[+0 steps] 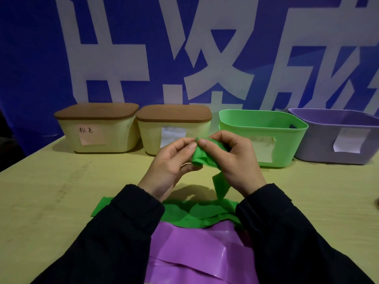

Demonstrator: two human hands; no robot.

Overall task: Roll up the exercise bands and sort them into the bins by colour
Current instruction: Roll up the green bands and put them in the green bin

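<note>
A green exercise band (202,155) is partly rolled into a small wad held above the table. My left hand (173,165) pinches the wad from the left and my right hand (231,160) grips it from the right. The band's loose tail hangs down to the table, where it lies spread between my sleeves. A purple band (196,253) lies flat nearer to me, partly under the green one. At the back stand an open green bin (287,128) and, to its right, an open purple bin (328,144).
Two cream bins with brown lids stand at the back left: one (98,130) bears a pink handwritten label, the other (174,130) a white label. A blue banner hangs behind the yellowish table (51,191). The table's left edge runs diagonally at far left.
</note>
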